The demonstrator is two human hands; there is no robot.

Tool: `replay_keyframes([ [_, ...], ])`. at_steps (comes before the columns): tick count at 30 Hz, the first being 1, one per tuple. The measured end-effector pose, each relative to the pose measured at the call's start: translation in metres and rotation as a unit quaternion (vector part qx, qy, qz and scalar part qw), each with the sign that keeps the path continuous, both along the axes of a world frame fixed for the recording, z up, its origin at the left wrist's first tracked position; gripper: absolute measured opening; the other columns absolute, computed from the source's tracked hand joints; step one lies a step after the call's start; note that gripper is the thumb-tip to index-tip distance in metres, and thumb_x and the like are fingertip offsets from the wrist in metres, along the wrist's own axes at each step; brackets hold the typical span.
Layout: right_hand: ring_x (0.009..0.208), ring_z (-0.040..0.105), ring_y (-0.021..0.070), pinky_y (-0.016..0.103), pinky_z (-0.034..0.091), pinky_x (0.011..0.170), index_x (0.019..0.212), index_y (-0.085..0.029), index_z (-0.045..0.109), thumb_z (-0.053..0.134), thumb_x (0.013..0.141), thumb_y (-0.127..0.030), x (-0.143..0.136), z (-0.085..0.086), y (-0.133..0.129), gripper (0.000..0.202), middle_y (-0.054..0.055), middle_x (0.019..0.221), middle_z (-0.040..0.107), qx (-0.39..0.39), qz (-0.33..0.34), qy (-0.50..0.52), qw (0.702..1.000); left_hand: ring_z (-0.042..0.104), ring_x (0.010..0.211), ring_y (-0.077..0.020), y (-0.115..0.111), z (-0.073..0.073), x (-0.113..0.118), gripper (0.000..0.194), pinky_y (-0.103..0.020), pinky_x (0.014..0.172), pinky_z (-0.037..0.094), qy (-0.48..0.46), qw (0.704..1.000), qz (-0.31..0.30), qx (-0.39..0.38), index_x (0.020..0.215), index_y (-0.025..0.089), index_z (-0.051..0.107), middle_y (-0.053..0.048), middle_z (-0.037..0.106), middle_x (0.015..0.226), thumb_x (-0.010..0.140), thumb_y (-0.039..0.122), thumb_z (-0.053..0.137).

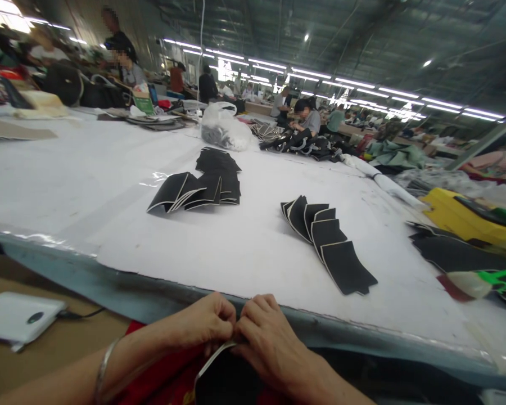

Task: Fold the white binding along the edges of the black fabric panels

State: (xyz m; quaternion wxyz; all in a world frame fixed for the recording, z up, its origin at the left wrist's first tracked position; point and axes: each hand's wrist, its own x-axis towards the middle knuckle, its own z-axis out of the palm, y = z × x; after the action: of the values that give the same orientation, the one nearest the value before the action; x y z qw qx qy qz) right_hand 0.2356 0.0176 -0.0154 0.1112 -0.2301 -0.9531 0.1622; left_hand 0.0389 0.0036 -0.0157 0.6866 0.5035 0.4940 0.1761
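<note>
Under a strip-lit workshop roof, my white worktop [253, 247] carries one black pile [217, 183] at ten o'clock and one fanned row [331, 239] at four. At six, my left hand [208, 323] and right hand [272, 340] pinch the top of one black panel [230, 377], near end cut off, long axis unclear.

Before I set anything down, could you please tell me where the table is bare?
The white table is bare between the left black pile and the right fanned row, and from that pile leftward to the flat sheet. It's crowded at the far side around the plastic bag, and at the right around the yellow object.
</note>
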Motion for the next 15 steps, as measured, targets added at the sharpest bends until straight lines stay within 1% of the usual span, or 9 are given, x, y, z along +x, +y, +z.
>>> replay_keyframes([
  [3,0.096,0.048,0.0201,0.037,0.032,0.085,0.098,-0.02,0.052,0.072,0.087,-0.026,-0.002,0.005,0.005,0.023,0.002,0.103,0.059,0.024,0.014,-0.005,1.0,0.035,0.04,-0.0091,0.003,0.007,-0.003,0.009,-0.021,0.039,0.023,0.008,1.0,-0.024,0.019,0.058,0.018,0.051,0.006,0.042,0.043,0.059,0.026,0.053],
  [6,0.098,0.048,0.0196,0.037,0.033,0.087,0.098,-0.019,0.051,0.068,0.09,-0.025,-0.003,0.012,0.006,0.02,0.002,0.105,0.06,0.028,0.038,-0.003,0.999,0.03,0.045,-0.0085,0.005,0.014,-0.005,0.008,-0.023,0.043,0.02,0.012,0.997,-0.056,0.047,0.061,0.018,0.05,0.007,0.037,0.048,0.062,0.025,0.051],
  [7,0.097,0.048,0.0196,0.037,0.033,0.087,0.097,-0.018,0.051,0.067,0.091,-0.024,-0.003,0.015,0.004,0.017,0.003,0.105,0.06,0.033,0.044,-0.005,0.998,0.03,0.047,-0.0088,0.006,0.016,-0.006,0.008,-0.023,0.045,0.02,0.037,0.995,-0.065,0.073,0.061,0.018,0.05,0.007,0.036,0.05,0.063,0.025,0.051],
  [8,0.095,0.048,0.0197,0.037,0.034,0.086,0.095,-0.018,0.051,0.065,0.091,-0.023,-0.003,0.018,0.001,0.015,0.003,0.103,0.06,0.042,0.048,-0.005,0.998,0.032,0.05,-0.0094,0.008,0.018,-0.007,0.008,-0.024,0.047,0.021,0.083,0.988,-0.069,0.11,0.06,0.017,0.051,0.006,0.037,0.052,0.063,0.024,0.05],
  [10,0.093,0.048,0.0209,0.039,0.035,0.084,0.091,-0.017,0.051,0.065,0.091,-0.024,-0.002,0.025,-0.004,0.015,0.004,0.1,0.059,0.06,0.051,-0.003,0.997,0.035,0.054,-0.0107,0.014,0.025,-0.011,0.008,-0.024,0.05,0.022,0.198,0.957,-0.063,0.203,0.058,0.017,0.052,0.005,0.041,0.054,0.063,0.022,0.05],
  [11,0.092,0.048,0.0215,0.039,0.035,0.084,0.088,-0.018,0.051,0.066,0.09,-0.025,-0.002,0.029,-0.007,0.017,0.005,0.097,0.059,0.065,0.051,0.007,0.997,0.036,0.055,-0.0112,0.017,0.03,-0.013,0.008,-0.024,0.051,0.022,0.244,0.938,-0.06,0.239,0.057,0.017,0.053,0.004,0.042,0.054,0.063,0.021,0.049],
  [12,0.09,0.049,0.0219,0.04,0.036,0.083,0.085,-0.018,0.049,0.068,0.088,-0.027,-0.001,0.034,-0.01,0.021,0.005,0.094,0.059,0.065,0.051,0.026,0.996,0.038,0.056,-0.0117,0.02,0.034,-0.015,0.008,-0.024,0.052,0.023,0.269,0.926,-0.063,0.258,0.058,0.017,0.055,0.004,0.043,0.054,0.063,0.02,0.049],
  [13,0.089,0.049,0.022,0.04,0.036,0.084,0.083,-0.019,0.048,0.07,0.086,-0.028,-0.001,0.039,-0.012,0.024,0.004,0.091,0.058,0.06,0.051,0.051,0.996,0.039,0.056,-0.012,0.022,0.039,-0.017,0.008,-0.024,0.052,0.023,0.272,0.922,-0.074,0.265,0.059,0.017,0.056,0.004,0.045,0.054,0.063,0.019,0.049],
  [15,0.088,0.049,0.0215,0.043,0.037,0.09,0.082,-0.021,0.045,0.07,0.085,-0.025,-0.001,0.047,-0.014,0.026,0.003,0.089,0.057,0.03,0.048,0.098,0.994,0.039,0.057,-0.0119,0.024,0.047,-0.019,0.008,-0.023,0.052,0.025,0.224,0.936,-0.122,0.243,0.061,0.017,0.056,0.004,0.045,0.055,0.065,0.02,0.049],
])
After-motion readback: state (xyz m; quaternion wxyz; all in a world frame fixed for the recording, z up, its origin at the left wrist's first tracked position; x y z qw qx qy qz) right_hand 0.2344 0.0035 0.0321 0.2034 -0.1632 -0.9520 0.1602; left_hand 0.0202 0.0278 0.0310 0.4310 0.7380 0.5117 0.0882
